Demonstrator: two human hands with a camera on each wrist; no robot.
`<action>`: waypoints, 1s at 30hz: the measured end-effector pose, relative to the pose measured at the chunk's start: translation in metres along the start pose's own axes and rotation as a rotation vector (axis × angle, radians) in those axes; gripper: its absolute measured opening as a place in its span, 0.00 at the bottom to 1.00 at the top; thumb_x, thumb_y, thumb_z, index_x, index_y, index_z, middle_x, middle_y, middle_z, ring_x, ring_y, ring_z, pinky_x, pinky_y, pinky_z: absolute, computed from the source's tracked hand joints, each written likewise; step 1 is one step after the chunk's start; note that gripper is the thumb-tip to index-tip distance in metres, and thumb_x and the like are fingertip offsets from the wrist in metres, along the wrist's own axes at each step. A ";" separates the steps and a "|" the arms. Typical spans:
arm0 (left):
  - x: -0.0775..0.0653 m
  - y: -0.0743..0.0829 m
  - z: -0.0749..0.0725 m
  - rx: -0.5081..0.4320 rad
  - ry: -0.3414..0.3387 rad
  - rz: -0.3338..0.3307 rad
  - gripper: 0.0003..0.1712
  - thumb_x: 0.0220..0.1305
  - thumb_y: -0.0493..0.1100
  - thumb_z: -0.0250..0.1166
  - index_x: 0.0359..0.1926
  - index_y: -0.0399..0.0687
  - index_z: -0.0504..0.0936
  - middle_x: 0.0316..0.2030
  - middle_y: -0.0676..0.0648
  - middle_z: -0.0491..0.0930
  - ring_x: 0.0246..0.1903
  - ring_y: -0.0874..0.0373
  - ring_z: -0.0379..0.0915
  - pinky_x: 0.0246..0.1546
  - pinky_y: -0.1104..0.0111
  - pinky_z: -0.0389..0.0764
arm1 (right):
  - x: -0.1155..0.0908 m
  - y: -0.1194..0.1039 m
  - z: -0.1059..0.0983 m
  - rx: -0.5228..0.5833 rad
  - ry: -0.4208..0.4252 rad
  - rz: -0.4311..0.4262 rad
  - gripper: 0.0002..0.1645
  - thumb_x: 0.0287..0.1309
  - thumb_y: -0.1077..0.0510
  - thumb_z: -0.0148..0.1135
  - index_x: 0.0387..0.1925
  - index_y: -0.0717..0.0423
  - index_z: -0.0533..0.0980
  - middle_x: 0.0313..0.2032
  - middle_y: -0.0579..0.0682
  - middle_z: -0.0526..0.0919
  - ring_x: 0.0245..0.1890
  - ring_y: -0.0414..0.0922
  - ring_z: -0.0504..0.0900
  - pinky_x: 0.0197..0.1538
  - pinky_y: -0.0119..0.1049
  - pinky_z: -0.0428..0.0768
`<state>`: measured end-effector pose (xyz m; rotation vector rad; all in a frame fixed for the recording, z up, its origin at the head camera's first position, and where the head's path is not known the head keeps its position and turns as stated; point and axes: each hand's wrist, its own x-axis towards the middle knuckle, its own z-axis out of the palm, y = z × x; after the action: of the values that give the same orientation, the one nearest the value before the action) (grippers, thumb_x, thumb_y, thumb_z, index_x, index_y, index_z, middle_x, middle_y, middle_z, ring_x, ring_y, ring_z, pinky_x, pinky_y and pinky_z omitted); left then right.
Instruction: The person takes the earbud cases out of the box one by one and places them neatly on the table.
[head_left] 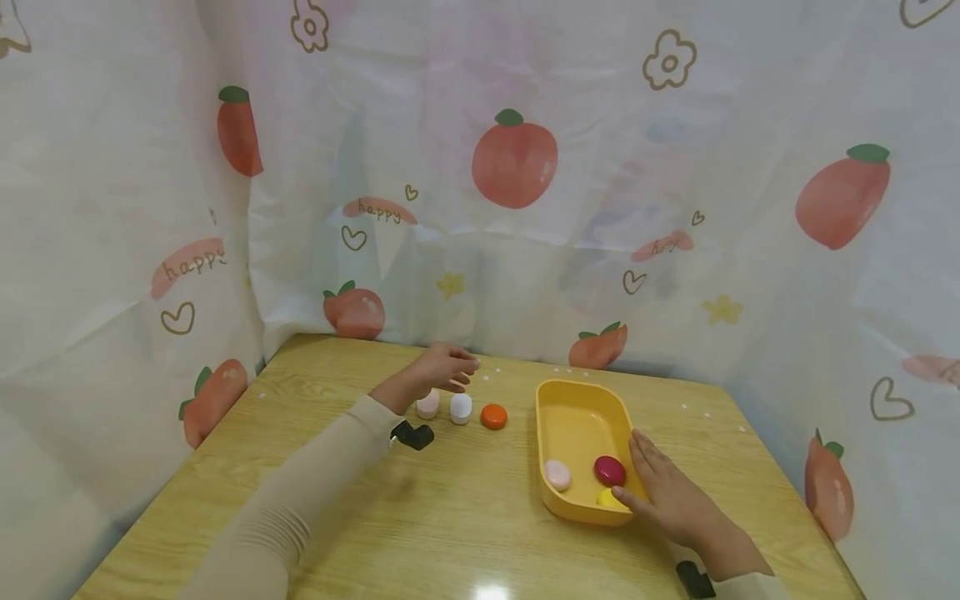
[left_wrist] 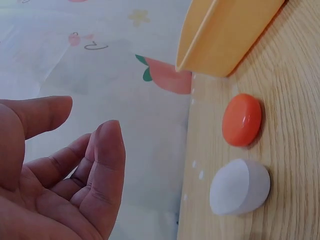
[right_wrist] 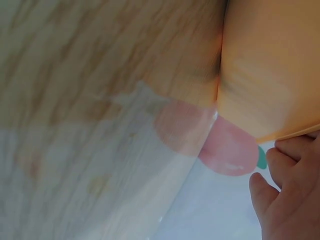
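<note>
My left hand [head_left: 442,367] is raised above the table, thumb and fingers apart with nothing between them. Below it stand a pale pink rounded piece [head_left: 427,405] and a white rounded piece [head_left: 461,408], thick with a domed top. A flatter orange oval piece [head_left: 493,416] lies to their right. My right hand [head_left: 675,500] rests along the right rim of a yellow tray [head_left: 546,417], fingers extended and thumb over the near corner. Inside the tray lie a pink piece [head_left: 557,475], a dark red piece [head_left: 610,472] and a yellow piece [head_left: 606,497], partly hidden by the rim and thumb.
A wooden table [head_left: 420,533] carries everything. Small white specks dot its far part. Printed cloth [head_left: 450,83] hangs behind and along both sides, meeting the back table edge.
</note>
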<state>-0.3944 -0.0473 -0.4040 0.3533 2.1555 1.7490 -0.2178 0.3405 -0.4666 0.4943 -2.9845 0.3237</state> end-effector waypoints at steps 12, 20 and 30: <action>-0.004 0.010 0.021 0.051 -0.055 0.056 0.18 0.68 0.43 0.64 0.52 0.35 0.78 0.46 0.38 0.77 0.50 0.37 0.74 0.39 0.62 0.84 | 0.000 -0.002 -0.001 0.007 0.002 -0.005 0.53 0.65 0.34 0.53 0.70 0.73 0.53 0.73 0.65 0.48 0.71 0.62 0.49 0.66 0.63 0.56; -0.002 0.010 0.036 0.065 -0.087 0.077 0.16 0.67 0.42 0.64 0.51 0.36 0.78 0.44 0.40 0.78 0.43 0.44 0.78 0.38 0.62 0.84 | 0.000 -0.002 0.000 0.014 0.004 0.000 0.53 0.65 0.34 0.53 0.71 0.72 0.53 0.73 0.64 0.48 0.72 0.61 0.49 0.66 0.63 0.57; 0.000 0.009 0.054 0.056 -0.106 0.084 0.17 0.66 0.43 0.66 0.51 0.38 0.79 0.44 0.44 0.78 0.44 0.43 0.78 0.37 0.61 0.84 | 0.000 -0.001 0.001 0.009 0.003 0.001 0.54 0.65 0.33 0.52 0.71 0.71 0.52 0.73 0.64 0.48 0.72 0.61 0.49 0.66 0.62 0.56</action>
<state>-0.3722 0.0029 -0.4049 0.5464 2.1456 1.6764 -0.2171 0.3392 -0.4669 0.4928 -2.9814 0.3379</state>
